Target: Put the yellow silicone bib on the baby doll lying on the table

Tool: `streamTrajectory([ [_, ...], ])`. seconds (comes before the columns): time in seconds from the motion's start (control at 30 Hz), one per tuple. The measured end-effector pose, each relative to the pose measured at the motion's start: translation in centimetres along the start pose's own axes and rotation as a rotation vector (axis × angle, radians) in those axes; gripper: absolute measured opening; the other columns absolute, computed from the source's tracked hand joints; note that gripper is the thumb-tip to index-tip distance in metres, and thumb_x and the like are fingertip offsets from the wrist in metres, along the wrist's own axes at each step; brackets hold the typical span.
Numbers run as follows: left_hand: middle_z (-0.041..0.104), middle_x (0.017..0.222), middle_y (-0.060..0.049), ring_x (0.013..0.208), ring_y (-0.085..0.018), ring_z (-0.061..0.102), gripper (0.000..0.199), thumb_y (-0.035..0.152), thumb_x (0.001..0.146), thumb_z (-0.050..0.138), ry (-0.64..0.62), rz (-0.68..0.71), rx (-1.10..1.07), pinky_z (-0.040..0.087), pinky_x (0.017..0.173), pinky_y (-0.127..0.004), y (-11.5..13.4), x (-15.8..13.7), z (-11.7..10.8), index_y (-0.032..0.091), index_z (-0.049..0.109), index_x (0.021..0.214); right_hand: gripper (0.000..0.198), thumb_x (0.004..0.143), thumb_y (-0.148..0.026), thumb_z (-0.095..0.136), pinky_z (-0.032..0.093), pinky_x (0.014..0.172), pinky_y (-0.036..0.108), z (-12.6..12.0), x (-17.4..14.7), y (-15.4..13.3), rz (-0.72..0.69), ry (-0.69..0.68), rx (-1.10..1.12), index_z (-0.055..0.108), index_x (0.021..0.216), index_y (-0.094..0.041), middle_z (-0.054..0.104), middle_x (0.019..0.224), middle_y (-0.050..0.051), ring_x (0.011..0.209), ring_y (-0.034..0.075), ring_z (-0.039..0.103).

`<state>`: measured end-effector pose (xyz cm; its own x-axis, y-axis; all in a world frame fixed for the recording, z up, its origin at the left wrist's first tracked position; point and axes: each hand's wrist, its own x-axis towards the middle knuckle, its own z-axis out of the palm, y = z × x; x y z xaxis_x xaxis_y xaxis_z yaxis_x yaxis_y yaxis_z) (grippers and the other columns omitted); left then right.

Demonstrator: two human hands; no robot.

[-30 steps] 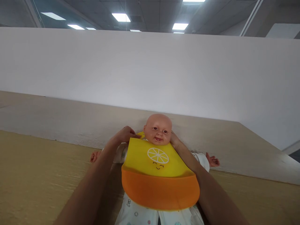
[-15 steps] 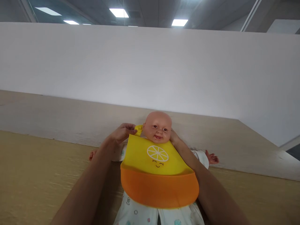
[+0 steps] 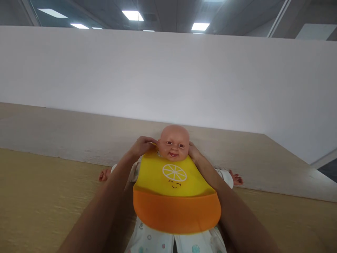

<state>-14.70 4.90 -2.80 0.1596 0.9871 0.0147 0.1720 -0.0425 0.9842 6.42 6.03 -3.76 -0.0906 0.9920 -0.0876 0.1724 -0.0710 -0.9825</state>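
A baby doll (image 3: 175,135) in white patterned clothes lies on its back, arms spread to both sides. Over its chest lies a yellow bib (image 3: 155,172) with a lemon slice and a smiling mouth printed on it, and an orange pocket along the bottom. My left hand (image 3: 143,144) is closed on the bib's neck strap at the left side of the doll's neck. On the other side, my right hand (image 3: 194,151) reaches behind the doll's neck; its fingertips are hidden by the head.
The doll rests on a yellowish-brown surface (image 3: 47,189). Behind it runs a pale beige ledge (image 3: 65,135) that meets a white partition wall (image 3: 168,77). Ceiling lights (image 3: 132,15) shine above the wall.
My left hand has moved right and inward with the strap, closer to the doll's neck, so less of the strap shows. My right hand stays by the neck. The view has shifted slightly.
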Motion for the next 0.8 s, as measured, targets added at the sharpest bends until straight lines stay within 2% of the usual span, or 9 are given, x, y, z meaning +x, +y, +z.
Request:
streamTrajectory([
  [0.07,0.063,0.062,-0.003,0.058,-0.015,0.053,0.022,0.025,0.053,0.057,0.037,-0.005,0.063,0.038,0.055,-0.025,-0.1,0.2,0.1,0.012,0.069,0.067,0.042,0.071,-0.026,0.049,0.04,0.063,0.013,-0.2,-0.3,-0.4,0.055,-0.033,0.064,0.058,0.105,-0.002,0.061,0.081,0.01,0.062,0.003,0.047],
  [0.2,0.06,0.057,-0.001,0.054,-0.013,0.05,0.023,0.028,0.052,0.064,0.04,-0.04,0.076,0.035,0.051,-0.023,-0.3,0.3,0.2,0.011,0.07,0.066,0.047,0.064,-0.022,0.052,0.039,0.059,0.012,-0.8,-0.9,-1.2,0.052,-0.051,0.038,0.059,0.108,-0.009,0.062,0.078,0.005,0.059,0.003,0.047],
  [0.4,0.065,0.064,-0.003,0.056,-0.016,0.058,0.041,0.03,0.045,0.077,-0.012,-0.094,-0.283,0.044,0.057,-0.028,-0.7,0.3,0.4,0.012,0.07,0.081,0.052,0.062,-0.022,0.05,0.04,0.056,0.013,-1.5,-0.5,-1.0,0.114,-0.105,0.036,0.057,0.112,-0.009,0.062,0.074,0.007,0.054,0.003,0.048],
  [0.6,0.066,0.068,-0.005,0.059,-0.018,0.06,0.05,0.032,0.038,0.084,-0.017,-0.118,-0.396,0.047,0.06,-0.03,-1.2,0.3,1.0,0.011,0.068,0.081,0.046,0.057,-0.017,0.049,0.046,0.062,0.017,-2.5,0.3,-0.5,0.115,-0.159,0.061,0.062,0.1,-0.006,0.062,0.074,0.009,0.063,0.007,0.054],
  [0.7,0.067,0.07,-0.006,0.062,-0.018,0.061,0.051,0.035,0.041,0.084,-0.022,-0.105,-0.428,0.047,0.06,-0.029,-1.1,0.2,1.2,0.01,0.068,0.083,0.05,0.055,-0.014,0.047,0.047,0.063,0.019,-2.7,0.6,-0.8,0.1,-0.119,0.07,0.061,0.102,-0.006,0.062,0.077,0.007,0.062,0.008,0.054],
  [0.8,0.067,0.07,-0.007,0.065,-0.02,0.062,0.055,0.038,0.043,0.082,-0.004,-0.091,-0.428,0.047,0.06,-0.029,-1.0,0.1,1.3,0.01,0.068,0.088,0.048,0.056,-0.011,0.043,0.045,0.061,0.017,-2.5,0.7,-1.0,0.071,-0.03,-0.052,0.064,0.098,-0.007,0.062,0.076,0.004,0.06,0.006,0.052],
])
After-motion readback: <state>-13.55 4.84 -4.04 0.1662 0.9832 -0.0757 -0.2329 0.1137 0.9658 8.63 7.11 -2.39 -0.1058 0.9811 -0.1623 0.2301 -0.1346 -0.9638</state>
